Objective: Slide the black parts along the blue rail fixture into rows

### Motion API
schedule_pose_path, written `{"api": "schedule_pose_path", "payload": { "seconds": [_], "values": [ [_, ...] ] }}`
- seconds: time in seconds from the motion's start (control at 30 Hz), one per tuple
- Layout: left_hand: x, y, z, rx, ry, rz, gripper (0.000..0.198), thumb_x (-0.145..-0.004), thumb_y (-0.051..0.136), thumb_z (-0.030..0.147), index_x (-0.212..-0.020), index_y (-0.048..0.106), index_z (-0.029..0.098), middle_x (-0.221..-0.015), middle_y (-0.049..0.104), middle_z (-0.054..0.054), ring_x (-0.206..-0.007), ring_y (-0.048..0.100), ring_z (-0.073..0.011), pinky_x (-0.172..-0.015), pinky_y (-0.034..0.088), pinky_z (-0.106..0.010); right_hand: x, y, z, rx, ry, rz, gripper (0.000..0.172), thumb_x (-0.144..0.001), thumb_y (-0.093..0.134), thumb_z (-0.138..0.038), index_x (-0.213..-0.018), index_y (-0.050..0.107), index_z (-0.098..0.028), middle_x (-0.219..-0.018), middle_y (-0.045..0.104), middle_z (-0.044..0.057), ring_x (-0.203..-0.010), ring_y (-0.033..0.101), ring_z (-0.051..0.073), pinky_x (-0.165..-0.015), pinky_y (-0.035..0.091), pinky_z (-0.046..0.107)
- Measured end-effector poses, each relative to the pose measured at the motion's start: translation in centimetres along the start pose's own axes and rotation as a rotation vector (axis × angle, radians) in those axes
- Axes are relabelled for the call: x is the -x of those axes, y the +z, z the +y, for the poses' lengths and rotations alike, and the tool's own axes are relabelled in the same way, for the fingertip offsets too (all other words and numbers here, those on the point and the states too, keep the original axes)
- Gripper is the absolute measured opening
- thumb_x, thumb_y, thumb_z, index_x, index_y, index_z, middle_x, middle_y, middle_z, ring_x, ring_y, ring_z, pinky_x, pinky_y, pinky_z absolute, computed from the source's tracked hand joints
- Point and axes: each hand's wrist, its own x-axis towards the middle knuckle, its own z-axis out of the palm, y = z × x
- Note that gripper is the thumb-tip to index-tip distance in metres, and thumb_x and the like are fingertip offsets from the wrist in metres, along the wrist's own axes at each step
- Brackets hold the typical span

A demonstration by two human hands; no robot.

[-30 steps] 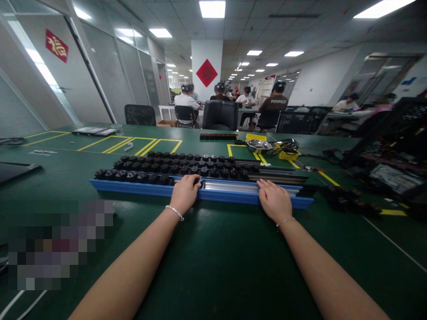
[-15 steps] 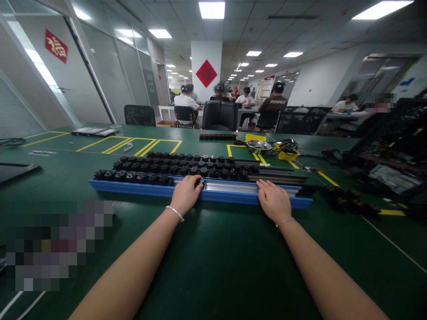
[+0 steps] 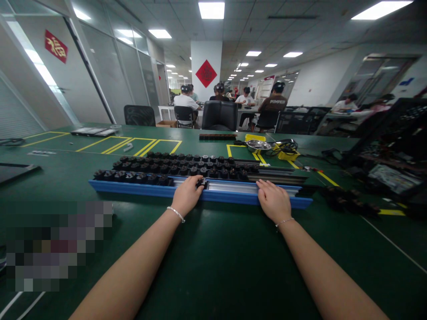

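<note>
**A:** Where is each hand?

**B:** The left hand (image 3: 187, 195) is curled, and its fingertips look closed on a small black part (image 3: 201, 182). That part sits in the silver track (image 3: 230, 186) of the long blue rail (image 3: 133, 189). The right hand (image 3: 274, 202) lies flat and open on the same rail, clamped on nothing.

**A:** So they're apart?

**B:** Yes, with bare track between them. Left of the left hand, a line of seated parts (image 3: 133, 177) fills the rail. Just beyond both hands, loose rows of black parts (image 3: 173, 166) lie on the green table (image 3: 213, 258).

**A:** What could go wrong from here?

**B:** In my judgement, the part could tilt and jam if the left hand pushes it off the track's line. Nothing I can see fixes the rail down, so only the right palm seems to steady it. If that palm eases, a hard push might skid the whole rail sideways. The left knuckles are also close to the loose rows, and a wide movement could scatter them.

**A:** And the metal bowl (image 3: 258, 144)?

**B:** It's well beyond the right hand, so it's out of the way.
</note>
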Motion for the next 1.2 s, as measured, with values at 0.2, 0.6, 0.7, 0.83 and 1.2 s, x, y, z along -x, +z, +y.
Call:
{"api": "schedule_pose_path", "payload": {
  "seconds": [0.2, 0.6, 0.7, 0.83, 1.2],
  "values": [
    [0.12, -0.23, 0.02, -0.2, -0.034, 0.024, 0.04, -0.082, 0.052, 0.042, -0.112, 0.056, 0.017, -0.109, 0.064, -0.01, -0.105, 0.057, -0.0253, -0.092, 0.041, -0.038, 0.03, 0.01, -0.01, 0.003, -0.001, -0.003, 0.041, -0.089, 0.032, -0.027, -0.119, 0.06, -0.022, -0.127, 0.056, 0.001, -0.12, 0.048, 0.019, -0.097, 0.035, 0.038],
    [0.33, -0.01, 0.28, -0.205, 0.003, -0.013, 0.032, -0.085, 0.045, 0.045, -0.097, 0.063, 0.022, -0.099, 0.069, -0.006, -0.101, 0.057, -0.0239, -0.093, 0.036, -0.04, 0.06, 0.15, 0.02, -0.016, 0.005, 0.013, 0.041, -0.088, 0.032, -0.026, -0.117, 0.061, -0.023, -0.126, 0.057, 0.0, -0.118, 0.049, 0.019, -0.097, 0.034, 0.039],
    [0.39, 0.15, 0.31, -0.189, 0.018, -0.02, 0.031, -0.085, 0.045, 0.045, -0.097, 0.063, 0.022, -0.098, 0.069, -0.005, -0.1, 0.057, -0.0239, -0.093, 0.035, -0.04, 0.04, 0.08, -0.01, -0.011, 0.004, 0.005, 0.041, -0.088, 0.033, -0.026, -0.118, 0.06, -0.022, -0.126, 0.057, 0.0, -0.119, 0.049, 0.019, -0.098, 0.034, 0.039],
    [0.49, 0.27, 0.46, -0.185, 0.045, -0.01, 0.03, -0.085, 0.045, 0.044, -0.097, 0.063, 0.022, -0.097, 0.069, -0.006, -0.099, 0.058, -0.0242, -0.094, 0.035, -0.041, 0.05, -0.03, -0.12, -0.006, 0.008, 0.001, 0.041, -0.089, 0.032, -0.027, -0.118, 0.06, -0.023, -0.127, 0.056, 0.0, -0.119, 0.049, 0.019, -0.097, 0.034, 0.039],
    [0.81, 0.42, 0.69, -0.178, 0.077, -0.046, 0.033, -0.088, 0.04, 0.041, -0.107, 0.061, 0.023, -0.096, 0.07, -0.005, -0.099, 0.059, -0.0229, -0.099, 0.029, -0.045, 0.04, 0.03, -0.07, 0.015, 0.0, 0.006, 0.04, -0.089, 0.033, -0.026, -0.118, 0.06, -0.023, -0.126, 0.057, 0.0, -0.119, 0.049, 0.019, -0.096, 0.035, 0.037]
  ]
}}
